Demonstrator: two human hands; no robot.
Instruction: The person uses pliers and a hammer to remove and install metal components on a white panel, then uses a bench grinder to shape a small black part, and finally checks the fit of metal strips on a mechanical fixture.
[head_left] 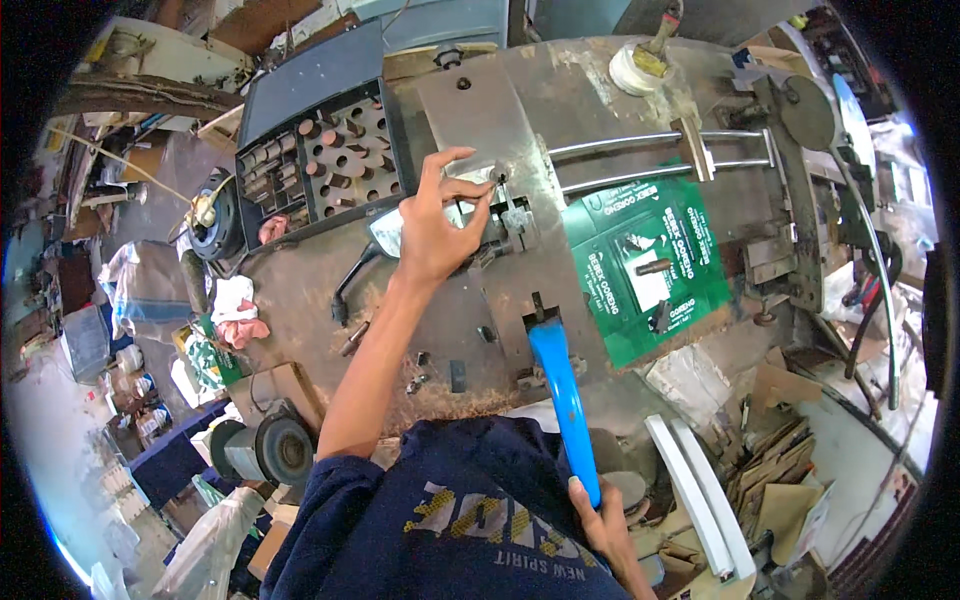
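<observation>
My left hand (440, 215) reaches over the metal worktop (430, 330). Its thumb and index finger come together in a pinch beside a small metal fixture (515, 215) on a steel plate (485, 115); whatever lies between the fingertips is too small to make out. At the lower right, my right hand (605, 525) grips the near end of a long blue lever handle (565, 395). The far end of that handle meets a dark slot in the worktop. Under my left wrist is a dark, bent tool handle (358, 280).
An open grey case (315, 75) with cylindrical metal pegs stands left of my left hand. Two metal rails (620, 143) run rightward above a green printed sheet (650, 265). A brush rests on a white pot (640, 72) at the back. A bench grinder (270, 448) sits lower left.
</observation>
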